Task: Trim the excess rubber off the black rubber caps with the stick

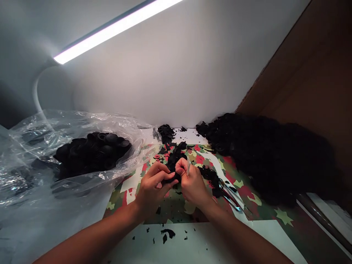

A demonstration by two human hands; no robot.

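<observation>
My left hand (pixel 154 184) pinches a small dark piece (pixel 168 179), which looks like one of the black rubber parts, between thumb and fingers. Close against it, my right hand (pixel 192 183) is closed around a thin, pale, stick-like tool (pixel 188 167) whose upper end sticks up past the fingers. The tool's working end is hidden by the fingers. Behind both hands lies a heap of black scraps (pixel 177 152) on the patterned sheet (pixel 189 218). To the right of my right hand are scissors (pixel 232 201), partly among more black shreds (pixel 210 176).
An open clear plastic bag (pixel 137 146) with a pile of round, ribbed black parts (pixel 96 150) is on the left. A large black heap (pixel 269 154) fills the right side by a cardboard panel (pixel 310 73). A lamp (pixel 118 31) shines overhead. Scraps (pixel 168 233) dot the front.
</observation>
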